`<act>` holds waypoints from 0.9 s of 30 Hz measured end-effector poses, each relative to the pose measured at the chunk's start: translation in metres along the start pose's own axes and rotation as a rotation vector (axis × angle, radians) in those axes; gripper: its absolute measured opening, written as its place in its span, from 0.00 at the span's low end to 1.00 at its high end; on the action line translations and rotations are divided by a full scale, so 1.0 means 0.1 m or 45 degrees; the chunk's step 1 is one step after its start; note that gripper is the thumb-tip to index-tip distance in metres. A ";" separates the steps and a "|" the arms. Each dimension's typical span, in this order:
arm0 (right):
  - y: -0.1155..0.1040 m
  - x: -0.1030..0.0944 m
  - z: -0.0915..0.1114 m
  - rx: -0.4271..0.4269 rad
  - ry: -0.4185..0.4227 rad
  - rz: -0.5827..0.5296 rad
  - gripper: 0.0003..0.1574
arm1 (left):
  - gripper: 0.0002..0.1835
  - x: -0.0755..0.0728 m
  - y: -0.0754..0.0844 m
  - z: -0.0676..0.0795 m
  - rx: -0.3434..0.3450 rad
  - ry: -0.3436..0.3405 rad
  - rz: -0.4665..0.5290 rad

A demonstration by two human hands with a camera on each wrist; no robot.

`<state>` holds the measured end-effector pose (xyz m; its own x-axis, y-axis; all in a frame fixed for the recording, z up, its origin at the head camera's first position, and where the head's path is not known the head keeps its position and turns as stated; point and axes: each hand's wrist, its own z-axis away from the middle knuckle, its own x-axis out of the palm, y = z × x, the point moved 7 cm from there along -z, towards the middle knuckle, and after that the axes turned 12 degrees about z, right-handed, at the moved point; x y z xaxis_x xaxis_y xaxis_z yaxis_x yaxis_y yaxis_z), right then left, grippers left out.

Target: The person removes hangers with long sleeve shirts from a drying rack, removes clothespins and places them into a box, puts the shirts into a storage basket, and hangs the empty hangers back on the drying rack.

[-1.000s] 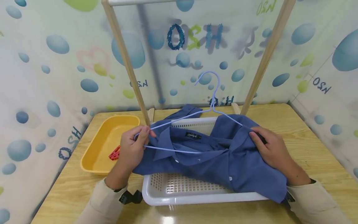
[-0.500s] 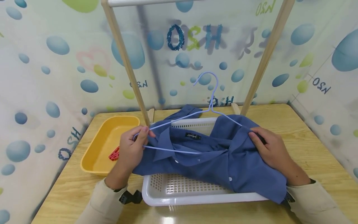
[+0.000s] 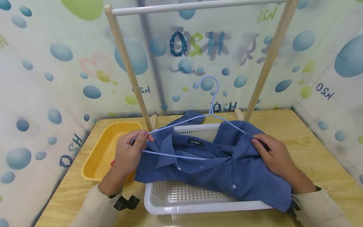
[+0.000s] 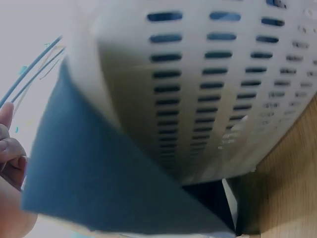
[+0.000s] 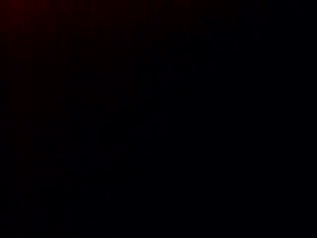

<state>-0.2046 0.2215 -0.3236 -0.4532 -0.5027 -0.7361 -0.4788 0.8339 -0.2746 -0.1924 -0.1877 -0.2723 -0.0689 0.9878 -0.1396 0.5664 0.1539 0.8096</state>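
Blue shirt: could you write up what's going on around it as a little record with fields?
Left hand: holds one end of the hanger, outside the shirt
Right hand: grips the shirt near its shoulder
Hanger: other end under the cloth, hook up
Shirt: draped across a white basket
Yellow tray: left of the basket
Rack: stands behind the basket
Right wrist view: almost black

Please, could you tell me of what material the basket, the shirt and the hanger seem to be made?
The basket seems glossy white plastic: moulded holes and a shiny rim suggest it. The shirt looks like matte blue cloth, from its soft folds; fibre unclear. The hanger is probably smooth coated wire, being thin and evenly bent, though plastic is possible.
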 end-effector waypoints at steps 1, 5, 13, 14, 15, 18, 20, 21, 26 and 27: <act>0.00 -0.01 0.00 -0.003 0.002 0.001 0.08 | 0.14 -0.01 0.01 0.00 -0.001 -0.002 -0.004; -0.01 -0.02 -0.01 -0.012 -0.001 0.005 0.08 | 0.14 -0.02 0.02 0.01 -0.002 -0.015 -0.002; -0.01 -0.01 -0.01 -0.025 -0.024 0.000 0.09 | 0.14 -0.16 -0.01 0.04 0.029 0.037 0.014; -0.02 -0.01 -0.01 -0.027 -0.026 -0.002 0.09 | 0.14 -0.17 -0.01 0.05 0.035 0.041 0.019; -0.02 -0.01 0.00 -0.028 -0.027 -0.003 0.10 | 0.14 -0.18 -0.01 0.05 0.040 0.039 0.026; -0.02 -0.01 0.00 -0.026 -0.030 -0.005 0.09 | 0.14 -0.20 0.01 0.07 0.045 0.035 0.051; -0.03 -0.01 0.00 -0.032 -0.031 -0.011 0.10 | 0.14 -0.20 0.02 0.07 0.043 0.035 0.043; -0.03 -0.01 0.00 -0.036 -0.029 -0.011 0.09 | 0.15 -0.21 0.02 0.07 0.037 0.035 0.036; -0.03 0.01 0.01 -0.051 -0.028 -0.010 0.10 | 0.14 -0.25 0.00 0.08 -0.003 0.039 -0.013; -0.03 0.01 0.01 -0.051 -0.030 -0.008 0.10 | 0.14 -0.26 0.00 0.08 -0.007 0.039 -0.023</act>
<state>-0.2031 0.2187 -0.3240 -0.4324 -0.5017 -0.7492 -0.5113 0.8208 -0.2546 -0.1841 -0.2131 -0.2729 -0.1043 0.9851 -0.1368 0.5602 0.1718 0.8104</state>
